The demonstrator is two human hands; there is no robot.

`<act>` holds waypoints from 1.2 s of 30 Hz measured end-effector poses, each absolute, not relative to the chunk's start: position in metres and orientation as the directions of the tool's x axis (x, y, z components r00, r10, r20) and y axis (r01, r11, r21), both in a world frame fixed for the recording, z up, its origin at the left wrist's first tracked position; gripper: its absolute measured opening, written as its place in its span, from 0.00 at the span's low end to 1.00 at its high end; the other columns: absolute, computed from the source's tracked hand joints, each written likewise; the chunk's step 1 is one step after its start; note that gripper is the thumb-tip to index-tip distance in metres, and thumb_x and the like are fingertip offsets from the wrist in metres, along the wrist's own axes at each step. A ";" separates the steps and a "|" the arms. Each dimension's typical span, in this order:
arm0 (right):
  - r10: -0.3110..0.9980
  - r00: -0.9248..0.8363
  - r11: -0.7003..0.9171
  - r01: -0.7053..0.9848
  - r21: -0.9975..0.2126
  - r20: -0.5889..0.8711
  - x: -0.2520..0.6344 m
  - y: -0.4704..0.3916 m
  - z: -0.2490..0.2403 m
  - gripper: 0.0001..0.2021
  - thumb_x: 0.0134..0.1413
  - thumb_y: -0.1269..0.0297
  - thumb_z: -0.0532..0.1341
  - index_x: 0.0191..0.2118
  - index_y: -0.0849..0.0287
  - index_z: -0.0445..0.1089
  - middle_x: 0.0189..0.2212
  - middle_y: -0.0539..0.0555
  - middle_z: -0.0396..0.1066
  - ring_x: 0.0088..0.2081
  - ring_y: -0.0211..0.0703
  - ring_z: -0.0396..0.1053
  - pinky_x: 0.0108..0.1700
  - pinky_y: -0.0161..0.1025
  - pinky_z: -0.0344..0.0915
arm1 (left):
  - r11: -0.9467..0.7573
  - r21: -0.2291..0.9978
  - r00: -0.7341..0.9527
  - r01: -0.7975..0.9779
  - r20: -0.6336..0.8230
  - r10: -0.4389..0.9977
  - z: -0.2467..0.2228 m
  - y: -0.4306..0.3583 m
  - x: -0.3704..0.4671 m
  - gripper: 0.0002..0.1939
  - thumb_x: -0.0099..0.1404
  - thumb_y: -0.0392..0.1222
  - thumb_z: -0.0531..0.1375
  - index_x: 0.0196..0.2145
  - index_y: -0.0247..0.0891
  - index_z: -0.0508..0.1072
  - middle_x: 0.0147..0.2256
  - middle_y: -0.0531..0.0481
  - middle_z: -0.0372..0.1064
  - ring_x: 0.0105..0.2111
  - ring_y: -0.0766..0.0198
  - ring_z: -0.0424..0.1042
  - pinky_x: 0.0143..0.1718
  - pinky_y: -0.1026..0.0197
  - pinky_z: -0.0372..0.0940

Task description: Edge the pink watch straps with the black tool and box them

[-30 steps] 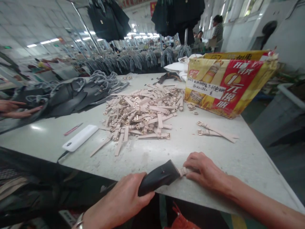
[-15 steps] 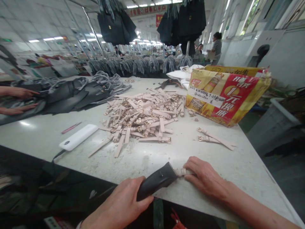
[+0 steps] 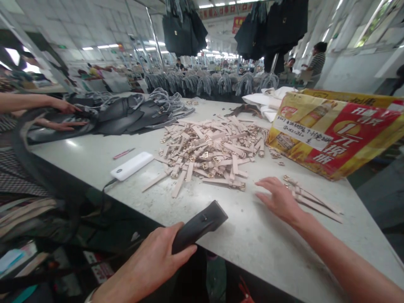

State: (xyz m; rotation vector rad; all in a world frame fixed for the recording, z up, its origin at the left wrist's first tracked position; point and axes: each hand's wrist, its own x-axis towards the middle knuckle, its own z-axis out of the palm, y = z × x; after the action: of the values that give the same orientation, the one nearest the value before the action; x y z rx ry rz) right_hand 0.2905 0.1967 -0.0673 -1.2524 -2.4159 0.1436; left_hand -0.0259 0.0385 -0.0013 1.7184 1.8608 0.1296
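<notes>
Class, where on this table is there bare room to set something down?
Bare: the near tabletop between the dark tool and right forearm, and a strip between the loose straps and its right edge. Crowded: the middle, under the strap pile, and far left, under dark pieces.

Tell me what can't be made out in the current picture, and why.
All in the head view:
Black tool: its rear end is covered by the left hand.
Strap pile: lower straps lie buried under upper ones.
Yellow carton: front wall hides its contents.
Co-worker's arm: cut off by left edge.
</notes>
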 end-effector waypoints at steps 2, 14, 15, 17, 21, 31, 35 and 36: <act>0.799 -0.552 0.600 0.756 -0.261 0.239 0.250 0.202 -0.061 0.13 0.56 0.65 0.57 0.47 0.59 0.69 0.45 0.59 0.70 0.48 0.48 0.65 0.49 0.44 0.61 | 0.155 0.450 0.010 0.880 -0.344 0.939 -0.001 0.037 -0.025 0.15 0.59 0.54 0.55 0.32 0.40 0.71 0.26 0.54 0.72 0.28 0.62 0.72 0.29 0.65 0.58; 0.832 -0.549 0.552 0.807 -0.212 0.077 0.248 0.133 -0.062 0.07 0.58 0.62 0.54 0.35 0.57 0.67 0.27 0.53 0.73 0.28 0.44 0.69 0.29 0.36 0.54 | 0.157 0.482 0.013 0.862 -0.332 0.943 -0.007 0.031 -0.032 0.16 0.60 0.54 0.55 0.35 0.40 0.72 0.29 0.52 0.72 0.30 0.60 0.72 0.31 0.64 0.59; 0.827 -0.558 0.559 0.799 -0.221 0.072 0.250 0.121 -0.060 0.08 0.58 0.61 0.55 0.33 0.57 0.67 0.27 0.53 0.72 0.28 0.44 0.69 0.29 0.36 0.54 | 0.151 0.481 0.021 0.863 -0.334 0.942 -0.007 0.032 -0.031 0.16 0.60 0.55 0.55 0.35 0.40 0.72 0.28 0.52 0.72 0.30 0.60 0.72 0.30 0.64 0.58; 0.829 -0.557 0.549 0.794 -0.261 0.047 0.252 0.103 -0.057 0.10 0.58 0.58 0.55 0.29 0.56 0.68 0.24 0.52 0.71 0.27 0.43 0.68 0.28 0.37 0.54 | 0.139 0.477 0.037 0.868 -0.340 0.940 -0.008 0.032 -0.027 0.16 0.60 0.55 0.54 0.34 0.41 0.71 0.28 0.53 0.72 0.30 0.60 0.72 0.30 0.64 0.58; 0.864 -0.503 0.462 0.793 -0.398 0.001 0.255 0.099 -0.055 0.10 0.58 0.61 0.55 0.31 0.55 0.70 0.24 0.51 0.71 0.25 0.41 0.68 0.28 0.37 0.56 | 0.128 0.441 0.033 0.888 -0.339 0.940 -0.008 0.031 -0.021 0.16 0.60 0.55 0.54 0.34 0.41 0.71 0.28 0.52 0.72 0.30 0.59 0.72 0.30 0.63 0.59; 0.284 -0.952 0.863 0.203 -0.462 0.112 0.230 0.134 -0.036 0.17 0.45 0.73 0.62 0.44 0.53 0.70 0.46 0.54 0.68 0.48 0.48 0.62 0.47 0.45 0.57 | 0.181 0.425 -0.027 0.887 -0.343 0.939 -0.013 0.025 -0.028 0.18 0.60 0.56 0.54 0.35 0.40 0.72 0.30 0.50 0.73 0.32 0.58 0.73 0.32 0.63 0.60; 0.312 -0.947 0.889 0.262 -0.375 0.078 0.228 0.139 -0.032 0.07 0.51 0.70 0.60 0.37 0.57 0.71 0.39 0.55 0.70 0.42 0.46 0.63 0.44 0.43 0.57 | 0.187 0.417 -0.044 0.890 -0.331 0.943 -0.014 0.024 -0.033 0.18 0.60 0.57 0.54 0.35 0.40 0.72 0.29 0.51 0.73 0.31 0.58 0.73 0.32 0.63 0.60; 0.362 -0.928 0.882 0.312 -0.354 0.084 0.230 0.139 -0.034 0.05 0.52 0.68 0.60 0.36 0.58 0.71 0.37 0.56 0.70 0.41 0.46 0.63 0.43 0.43 0.57 | 0.193 0.414 -0.050 0.890 -0.332 0.942 -0.013 0.023 -0.033 0.18 0.60 0.57 0.54 0.36 0.40 0.72 0.29 0.51 0.73 0.31 0.58 0.73 0.32 0.62 0.60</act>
State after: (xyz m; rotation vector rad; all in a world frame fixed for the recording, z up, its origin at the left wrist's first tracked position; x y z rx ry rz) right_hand 0.2297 0.1393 -0.0343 -0.5229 -2.9032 0.5096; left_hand -0.0331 0.0233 -0.0126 1.7056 1.9464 0.1302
